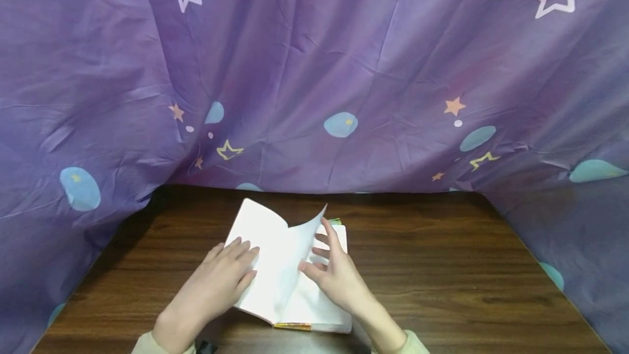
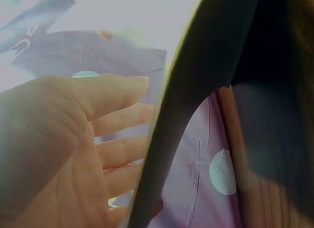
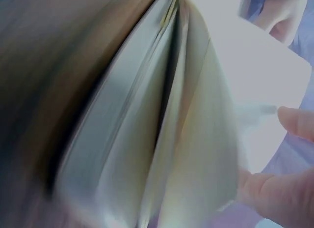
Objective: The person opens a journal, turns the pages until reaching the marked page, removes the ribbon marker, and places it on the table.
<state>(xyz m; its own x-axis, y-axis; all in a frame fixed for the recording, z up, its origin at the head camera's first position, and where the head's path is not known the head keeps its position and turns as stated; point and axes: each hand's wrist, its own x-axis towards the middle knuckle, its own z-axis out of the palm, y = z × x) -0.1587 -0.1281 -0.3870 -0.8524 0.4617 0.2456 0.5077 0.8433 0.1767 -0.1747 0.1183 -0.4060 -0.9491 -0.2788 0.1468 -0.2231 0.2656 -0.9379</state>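
An open notebook [image 1: 260, 266] with blank white pages lies on the table, one leaf [image 1: 307, 234] standing up near its middle. My left hand [image 1: 218, 277] rests with extended fingers on the left page. In the left wrist view, the dark underside of the cover [image 2: 196, 56] hides most of its fingertips. Over the right half, my right hand [image 1: 336, 272] has its fingers spread and loosely bent, touching the raised leaf. Several fanned leaves [image 3: 206, 139] show in the blurred right wrist view, with the fingers beside them.
A brown wooden table [image 1: 442, 266] extends around the notebook. Behind it and along both sides hangs a purple curtain [image 1: 314, 70] printed with stars and planets. Green bits [image 1: 335, 221] stick out at the notebook's top right. Something small and black [image 1: 206, 347] is by the left wrist.
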